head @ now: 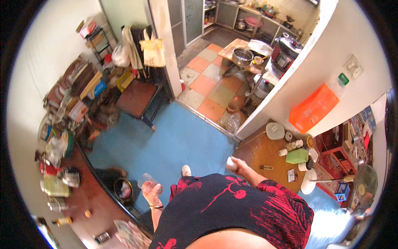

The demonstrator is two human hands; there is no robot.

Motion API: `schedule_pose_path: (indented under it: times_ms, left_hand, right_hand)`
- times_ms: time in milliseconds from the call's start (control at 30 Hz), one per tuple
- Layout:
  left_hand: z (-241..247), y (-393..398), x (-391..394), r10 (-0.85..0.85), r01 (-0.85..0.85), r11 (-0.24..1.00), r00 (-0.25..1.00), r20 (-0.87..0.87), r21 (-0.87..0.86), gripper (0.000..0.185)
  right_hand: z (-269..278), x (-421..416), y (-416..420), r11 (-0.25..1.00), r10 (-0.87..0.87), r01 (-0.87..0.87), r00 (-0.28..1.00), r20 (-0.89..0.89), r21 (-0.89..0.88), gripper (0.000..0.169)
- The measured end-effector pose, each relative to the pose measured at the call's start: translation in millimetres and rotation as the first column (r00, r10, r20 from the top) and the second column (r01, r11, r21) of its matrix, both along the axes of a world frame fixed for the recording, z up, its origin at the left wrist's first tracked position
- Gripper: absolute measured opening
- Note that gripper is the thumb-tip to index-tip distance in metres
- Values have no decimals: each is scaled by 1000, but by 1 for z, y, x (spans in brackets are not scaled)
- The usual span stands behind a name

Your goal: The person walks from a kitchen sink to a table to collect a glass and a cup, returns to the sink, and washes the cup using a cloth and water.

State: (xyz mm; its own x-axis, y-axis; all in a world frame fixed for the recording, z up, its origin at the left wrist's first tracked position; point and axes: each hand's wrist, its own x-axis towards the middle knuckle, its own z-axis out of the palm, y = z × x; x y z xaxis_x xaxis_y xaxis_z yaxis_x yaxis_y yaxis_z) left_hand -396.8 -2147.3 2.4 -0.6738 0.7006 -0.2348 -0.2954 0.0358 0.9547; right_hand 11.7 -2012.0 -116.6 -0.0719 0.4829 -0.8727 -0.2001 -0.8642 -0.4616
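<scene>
Clear glass or plastic shows in a cup (pixel 144 180) that my left hand (pixel 151 194) grips at hip height, over the blue floor. A metal bangle circles that wrist. On the other side, my right hand (pixel 238 166) is closed around a small white object (pixel 230 164), perhaps a cup or bottle; its far end is blurred. Below my left hand stands a waste bin (pixel 123 189) with pale and pinkish rubbish in it. My right hand is beside the near edge of a wooden table (pixel 259 155). One white shoe (pixel 186 171) shows under my patterned top.
A doorway sill (pixel 206 119) leads to a tiled kitchen with a low table (pixel 231 51) and a plastic bag (pixel 230 123). Left are a chair (pixel 136 96) and a brown table (pixel 90 193). Jars and a green box (pixel 297 156) crowd the right table, near a standing fan (pixel 365 183).
</scene>
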Motion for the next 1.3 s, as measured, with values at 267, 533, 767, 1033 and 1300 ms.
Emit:
schedule_pose_path:
  times_ms: [267, 533, 767, 1033, 1300]
  left_hand:
    - [45, 272, -18, -569, 603, 796, 717, -403, -53, 53]
    - [24, 472, 98, -857, 876, 477, 482, -184, 73, 57]
    - [34, 660, 149, -825, 840, 541, 541, -162, 50, 57]
    - [46, 813, 148, -687, 687, 726, 723, -78, -26, 50]
    - [-19, 994, 118, -628, 624, 772, 778, 4, -125, 48]
  right_hand:
    - [-4, 30, 58, 797, -586, 593, 805, 90, -114, 33]
    - [-61, 34, 127, 751, -656, 650, 712, -250, -117, 35]
    - [-84, 105, 351, 666, -742, 746, 663, -99, -4, 32]
    - [2, 90, 695, 711, -693, 699, 715, -86, 81, 31]
    - [-33, 61, 895, 732, -673, 632, 613, -415, -255, 30]
